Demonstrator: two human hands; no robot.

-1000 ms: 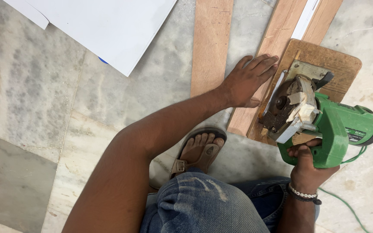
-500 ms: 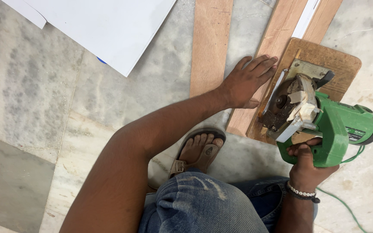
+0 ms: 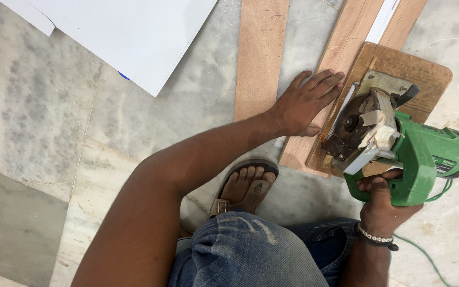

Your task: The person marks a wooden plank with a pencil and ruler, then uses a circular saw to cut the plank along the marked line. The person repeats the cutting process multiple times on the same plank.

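Right hand (image 3: pixel 383 204) clamped on handle of green circular saw (image 3: pixel 399 149), seated on wooden base board (image 3: pixel 421 69) atop plank (image 3: pixel 341 58). Left hand (image 3: pixel 306 101) spread flat on plank, just beside blade. Judged hazards: fingers cut through slip or kickback; trailing cord snagged.

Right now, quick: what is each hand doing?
Left hand: open, flat on the plank.
Right hand: closed on the green saw handle.
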